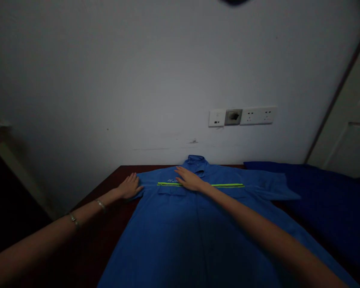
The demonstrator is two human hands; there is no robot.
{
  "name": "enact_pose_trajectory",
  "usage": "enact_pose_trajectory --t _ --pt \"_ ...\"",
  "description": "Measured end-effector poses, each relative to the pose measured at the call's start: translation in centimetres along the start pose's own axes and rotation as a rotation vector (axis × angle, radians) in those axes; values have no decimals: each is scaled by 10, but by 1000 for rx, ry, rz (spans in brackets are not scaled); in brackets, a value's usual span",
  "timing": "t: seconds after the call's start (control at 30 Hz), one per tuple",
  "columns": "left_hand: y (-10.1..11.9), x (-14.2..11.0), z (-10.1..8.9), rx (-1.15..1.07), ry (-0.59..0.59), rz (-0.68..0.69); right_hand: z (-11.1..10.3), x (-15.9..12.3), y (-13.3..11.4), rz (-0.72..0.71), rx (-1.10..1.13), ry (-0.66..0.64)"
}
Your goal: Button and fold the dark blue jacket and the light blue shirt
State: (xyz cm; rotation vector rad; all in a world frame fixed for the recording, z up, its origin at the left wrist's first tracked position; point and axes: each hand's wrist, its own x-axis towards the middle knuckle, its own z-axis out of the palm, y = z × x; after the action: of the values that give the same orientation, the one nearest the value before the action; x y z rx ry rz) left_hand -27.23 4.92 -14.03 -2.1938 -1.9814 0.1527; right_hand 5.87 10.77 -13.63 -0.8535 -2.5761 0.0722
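Observation:
A blue short-sleeved work shirt (174,224) lies spread front side up, its collar toward the wall. A bright yellow-green stripe crosses its chest above the pocket flaps. My left hand (129,187) rests flat on the end of the left sleeve, fingers stretched out. Over the chest, near the collar, my right hand (188,179) lies with its fingers extended, covering part of the stripe and the lettering. Neither hand grips the cloth.
The shirt lies on a dark reddish-brown table (120,224) against a grey wall (123,80). Dark blue fabric (327,212) is at the right, under the right sleeve. Sockets (258,115) are set in the wall, and a pale door (348,120) stands far right.

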Motion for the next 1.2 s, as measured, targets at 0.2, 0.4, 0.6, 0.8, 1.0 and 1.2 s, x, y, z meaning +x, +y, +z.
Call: enact_pose_trajectory --t 0.2,0.4,0.6,0.8,1.0,1.2 --pt "85 -40 -13 -164 104 395 -45 -113 -14 122 -52 -71" --pt "112 -61 3 -281 -13 483 -45 -235 -18 365 -66 -186" --pt "103 -65 14 -257 22 397 -61 -307 -3 548 -104 -75" --pt "116 -72 -2 -127 15 308 -82 -328 -10 533 -66 -66" --pt "153 -108 -14 -164 12 418 -74 -300 -95 344 25 -134" --pt "164 -130 -12 -227 -107 410 -67 -328 -122 327 33 -201"
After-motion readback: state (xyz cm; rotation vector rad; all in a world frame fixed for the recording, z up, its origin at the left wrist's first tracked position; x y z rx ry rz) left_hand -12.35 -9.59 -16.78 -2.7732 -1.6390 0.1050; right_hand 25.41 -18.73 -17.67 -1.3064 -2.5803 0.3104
